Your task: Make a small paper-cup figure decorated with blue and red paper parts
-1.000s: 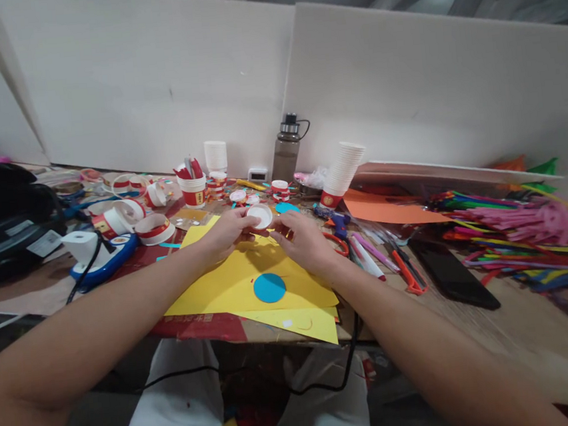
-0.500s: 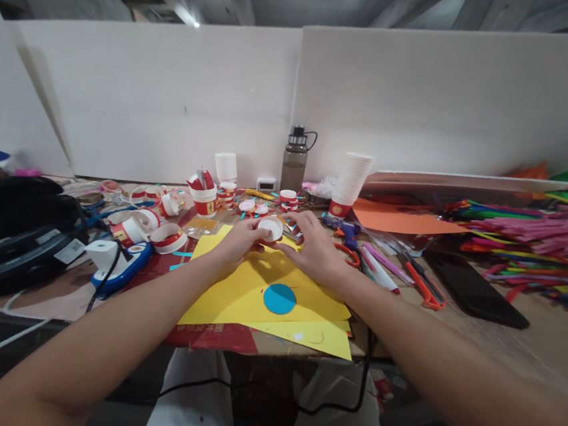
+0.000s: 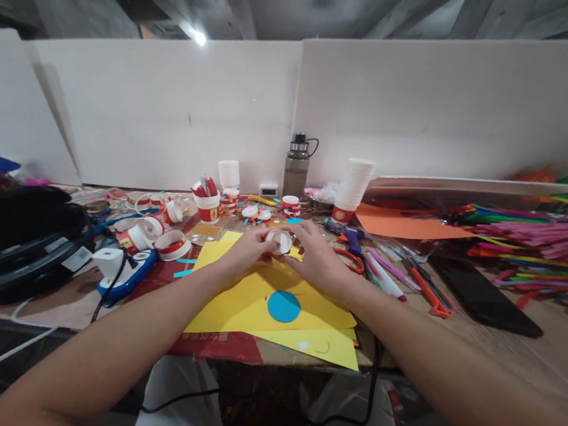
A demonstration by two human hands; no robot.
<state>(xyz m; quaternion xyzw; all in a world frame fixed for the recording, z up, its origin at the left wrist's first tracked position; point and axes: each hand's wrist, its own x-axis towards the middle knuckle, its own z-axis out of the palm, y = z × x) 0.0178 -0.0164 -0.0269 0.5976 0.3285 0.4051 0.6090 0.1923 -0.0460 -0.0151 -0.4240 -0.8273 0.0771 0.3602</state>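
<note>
A small round white piece with a red side, like a cut cup bottom (image 3: 279, 241), is raised over yellow paper (image 3: 222, 299). My left hand (image 3: 248, 251) grips its left side, thumb lying over the white face. On its right, my right hand (image 3: 314, 253) has its fingers curved around the edge and touching it; some fingertips are hidden. A blue paper circle (image 3: 283, 306) lies flat on the yellow paper, nearer to me than both hands.
Behind stand a red-and-white cup (image 3: 208, 207), a bottle (image 3: 296, 166) and stacked paper cups (image 3: 355, 189). Right: scissors (image 3: 349, 260), markers (image 3: 384, 275), a cutter (image 3: 430, 293), a phone (image 3: 483, 294), pipe cleaners (image 3: 542, 235). Left: cup rings (image 3: 172, 245) and a blue power strip (image 3: 128, 276).
The view has tilted up a little, so everything sits lower. The white face of the piece now shows more fully toward me, and both hands stay on it.
</note>
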